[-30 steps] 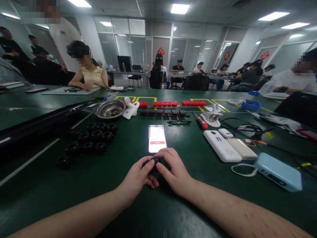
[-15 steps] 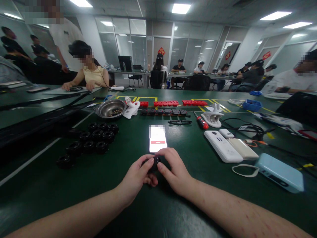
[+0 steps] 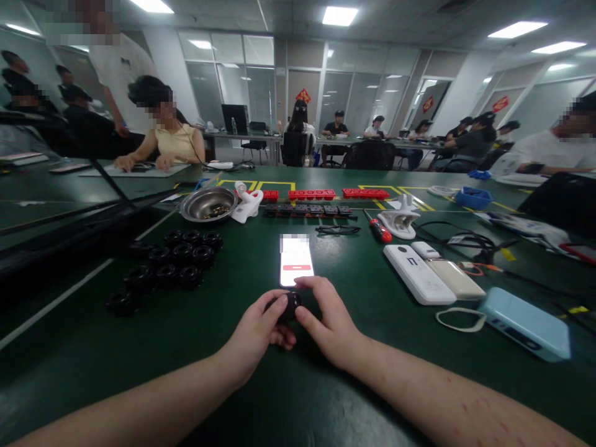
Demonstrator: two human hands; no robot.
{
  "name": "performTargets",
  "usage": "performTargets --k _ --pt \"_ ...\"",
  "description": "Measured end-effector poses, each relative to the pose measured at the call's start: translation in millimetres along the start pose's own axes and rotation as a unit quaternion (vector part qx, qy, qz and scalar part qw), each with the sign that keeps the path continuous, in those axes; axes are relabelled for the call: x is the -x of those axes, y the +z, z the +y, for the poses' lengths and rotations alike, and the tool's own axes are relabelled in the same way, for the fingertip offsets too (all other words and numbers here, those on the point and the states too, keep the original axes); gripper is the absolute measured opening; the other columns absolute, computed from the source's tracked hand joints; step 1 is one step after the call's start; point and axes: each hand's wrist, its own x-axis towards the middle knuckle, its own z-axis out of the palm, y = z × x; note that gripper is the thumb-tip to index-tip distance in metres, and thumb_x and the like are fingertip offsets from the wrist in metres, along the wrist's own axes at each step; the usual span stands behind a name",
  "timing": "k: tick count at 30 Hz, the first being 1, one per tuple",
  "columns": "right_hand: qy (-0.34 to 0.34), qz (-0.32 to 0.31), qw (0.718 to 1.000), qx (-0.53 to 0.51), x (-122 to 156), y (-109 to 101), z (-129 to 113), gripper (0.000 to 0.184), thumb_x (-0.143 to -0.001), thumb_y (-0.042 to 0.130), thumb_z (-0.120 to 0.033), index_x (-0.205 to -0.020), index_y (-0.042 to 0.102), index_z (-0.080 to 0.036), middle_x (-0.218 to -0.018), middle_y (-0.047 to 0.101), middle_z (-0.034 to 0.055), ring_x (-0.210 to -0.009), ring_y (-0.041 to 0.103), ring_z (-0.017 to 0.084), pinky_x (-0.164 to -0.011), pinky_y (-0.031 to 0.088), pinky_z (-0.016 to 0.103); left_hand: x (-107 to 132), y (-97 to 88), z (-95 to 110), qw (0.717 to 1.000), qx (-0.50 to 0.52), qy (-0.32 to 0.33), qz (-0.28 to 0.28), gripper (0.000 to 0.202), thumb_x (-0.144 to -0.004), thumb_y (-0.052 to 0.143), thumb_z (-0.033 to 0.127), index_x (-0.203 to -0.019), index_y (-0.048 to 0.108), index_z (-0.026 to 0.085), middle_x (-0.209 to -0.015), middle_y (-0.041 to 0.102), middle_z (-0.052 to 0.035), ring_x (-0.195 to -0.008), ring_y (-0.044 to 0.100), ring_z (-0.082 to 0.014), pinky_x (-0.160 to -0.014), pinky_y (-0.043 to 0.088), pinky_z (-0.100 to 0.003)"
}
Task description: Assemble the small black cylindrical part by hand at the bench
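Between my hands, just in front of the phone, is a small glossy black round part (image 3: 292, 305). My left hand (image 3: 256, 326) is closed around it, thumb on top and fingertips curled below. At its right side, my right hand (image 3: 331, 323) presses its thumb against the part; the index finger arches over toward the phone's lower edge. The part's underside is hidden by my fingers. A phone (image 3: 297, 257) lies beyond, its screen lit white with a red bar. To the left, several similar black ring-shaped parts (image 3: 182, 253) lie grouped on the green table (image 3: 242, 397).
A metal bowl (image 3: 195, 211) holds small brass-coloured pieces. Red trays (image 3: 311, 194), a black strip of parts (image 3: 308, 212), glasses (image 3: 338, 230) and a screwdriver (image 3: 382, 231) lie farther back. Power banks (image 3: 416, 273), a light-blue device (image 3: 526, 323) and cables stand right. Other people sit around.
My right index finger has lifted slightly off the black part, uncovering more of it. A dark thin frame at the far left has tilted upward. My left hand stays nearly still.
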Motion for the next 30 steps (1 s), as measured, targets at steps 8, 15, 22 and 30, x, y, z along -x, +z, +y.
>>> performTargets --k 8,15,22,30 --pt "-0.034 -0.044 0.998 -0.008 -3.0 -2.9 -2.6 0.027 -0.082 0.048 -0.023 -0.109 0.051 -0.019 -0.099 0.052 0.0072 -0.094 0.047 0.02 -0.081 0.041 0.035 -2.1 -4.1 -1.2 0.999 0.01 -0.018 -0.031 0.035 -0.077 0.047 0.049 -0.082 0.05 0.014 -0.058 0.057 0.0019 -0.041 0.053 -0.0095 -0.042 0.037 -0.02" --pt "-0.015 -0.021 1.0 0.005 -0.3 -1.2 -2.9 0.033 -0.079 0.051 -0.023 -0.111 0.044 -0.016 -0.104 0.051 0.0085 -0.096 0.047 0.021 -0.083 0.04 0.037 -0.6 -1.0 2.2 1.0 0.028 -0.01 0.0 0.032 -0.074 0.055 0.04 -0.092 0.048 0.014 -0.058 0.057 0.0029 -0.045 0.052 -0.0089 -0.045 0.041 -0.021" --pt "-0.012 -0.015 1.0 0.016 -4.8 -1.0 -3.4 0.019 -0.08 0.052 -0.022 -0.098 0.052 -0.017 -0.093 0.054 0.007 -0.088 0.048 0.021 -0.077 0.042 0.036 -2.2 -3.4 -0.7 1.0 0.009 -0.015 -0.023 0.054 -0.065 0.058 0.057 -0.095 0.047 0.013 -0.059 0.062 0.0005 -0.048 0.059 -0.0109 -0.045 0.043 -0.019" --pt "-0.056 -0.019 0.998 0.003 0.0 -1.7 -5.4 0.031 -0.076 0.053 -0.012 -0.106 0.048 -0.019 -0.103 0.05 0.0069 -0.096 0.047 0.02 -0.085 0.04 0.035 -4.0 -3.5 -1.2 0.997 0.057 -0.051 -0.023 0.047 -0.084 0.017 0.054 -0.085 0.046 0.017 -0.041 0.045 0.0073 -0.027 0.037 -0.0048 -0.032 0.028 -0.015"
